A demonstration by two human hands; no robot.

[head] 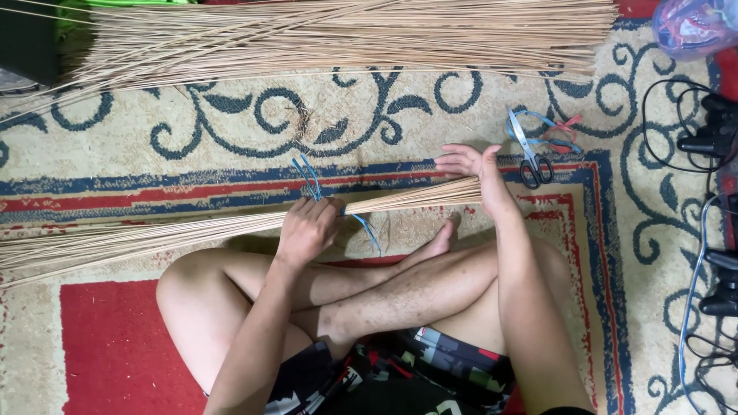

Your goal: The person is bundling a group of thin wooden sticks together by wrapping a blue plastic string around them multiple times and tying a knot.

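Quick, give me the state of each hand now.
Left hand: closed around the bundle of thin sticks, by the blue string.
Right hand: open, palm pressed against the bundle's end.

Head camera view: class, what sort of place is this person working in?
Probably a room in a home, with work done on the floor: a patterned carpet, game controllers with cables, and scissors beside the bundle of thin sticks.

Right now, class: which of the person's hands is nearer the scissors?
Right. The right hand presses the stick bundle's end just left of the scissors; the left hand grips the bundle farther left.
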